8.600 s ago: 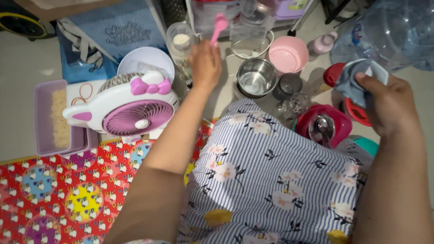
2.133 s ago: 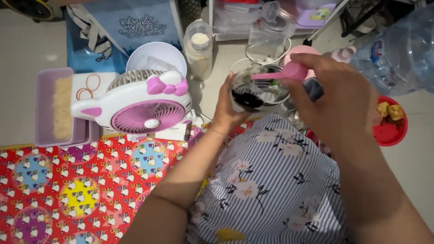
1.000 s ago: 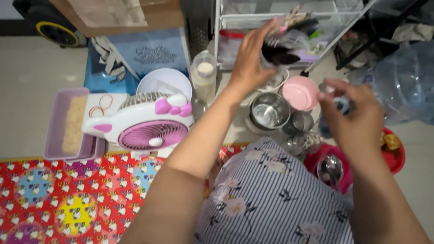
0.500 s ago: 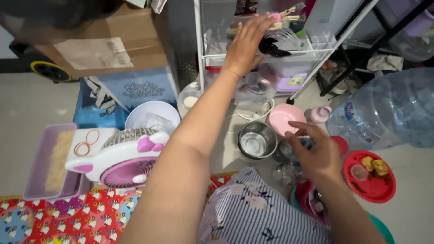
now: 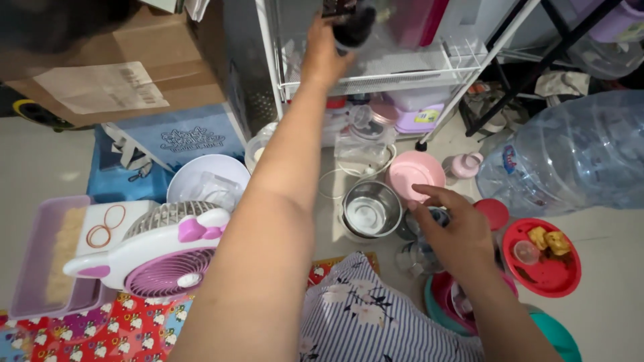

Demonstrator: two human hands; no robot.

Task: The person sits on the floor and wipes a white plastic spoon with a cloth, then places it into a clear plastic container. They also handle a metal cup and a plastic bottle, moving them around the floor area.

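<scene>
1. Two hands are at work: our left hand reaches up to the white wire shelf, fingers closed around a dark container held just above it.
2. Our right hand hovers low over a small cup on the floor, fingers loosely spread, gripping nothing we can see.
3. Beside it stand a steel bowl and a pink bowl.
4. Farther left sits a pink and white fan.

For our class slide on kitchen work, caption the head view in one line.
Left hand holds a dark container at the white wire rack; right hand hovers beside a steel bowl.
</scene>
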